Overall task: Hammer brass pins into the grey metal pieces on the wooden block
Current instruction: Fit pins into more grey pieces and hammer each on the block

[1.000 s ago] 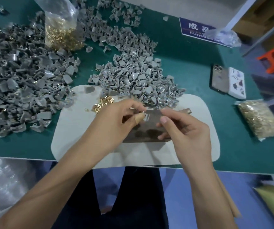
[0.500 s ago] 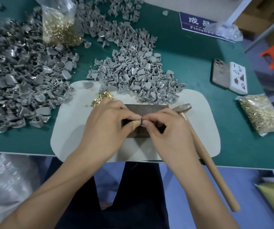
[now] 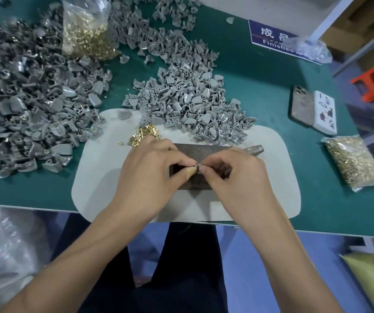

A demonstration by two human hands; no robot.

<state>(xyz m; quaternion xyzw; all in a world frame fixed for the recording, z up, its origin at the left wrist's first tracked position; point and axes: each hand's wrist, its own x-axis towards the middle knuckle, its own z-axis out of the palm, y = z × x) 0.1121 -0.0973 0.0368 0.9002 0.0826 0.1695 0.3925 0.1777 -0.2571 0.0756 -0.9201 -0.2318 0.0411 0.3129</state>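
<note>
A dark wooden block (image 3: 198,149) lies on a white mat (image 3: 104,177). Over the block, my left hand (image 3: 149,175) and my right hand (image 3: 238,177) meet fingertip to fingertip and pinch one small grey metal piece (image 3: 196,166). My left thumb wears tan tape. I cannot make out a brass pin between the fingers. The hammer's metal head (image 3: 254,149) pokes out beyond my right hand, and its handle is hidden under that hand and arm. Loose brass pins (image 3: 144,134) lie on the mat behind my left hand.
Heaps of grey pieces cover the green table at the left (image 3: 23,98) and behind the block (image 3: 195,98). Bags of brass pins sit at the back left (image 3: 86,35) and at the right (image 3: 355,161). A phone (image 3: 301,105) and a white box (image 3: 324,111) lie at the right.
Both hands came down with the grey piece from above the block onto it. The fingertips have closed together, and the hammer head now shows beside my right hand.
</note>
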